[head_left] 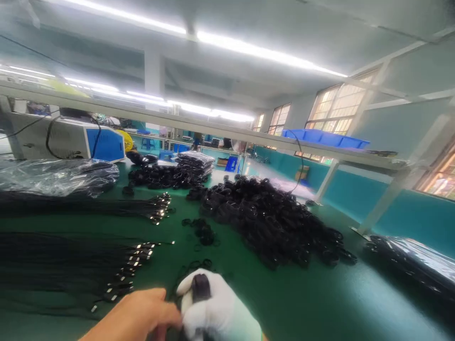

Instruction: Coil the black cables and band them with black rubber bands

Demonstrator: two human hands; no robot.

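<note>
At the bottom middle, my right hand (222,305), in a white glove, is closed around a coiled black cable (201,287). Part of the coil shows between its thumb and fingers, and more black stuff shows below the glove. My bare left hand (142,312) is just to the left, its fingers bent in against the gloved hand. What those fingertips hold, if anything, is hidden. Several loose small black rings (203,232) lie on the green table just beyond my hands. To the left, long black cables (64,260) lie side by side, their metal-tipped ends towards the middle.
A large heap of black coils (266,213) spreads over the table (284,303) beyond my right hand. Clear plastic (57,177) lies at left, before a blue-and-white machine (103,142). A bagged stack (415,270) lies at right. A shelf rail with a blue bin (325,138) crosses above.
</note>
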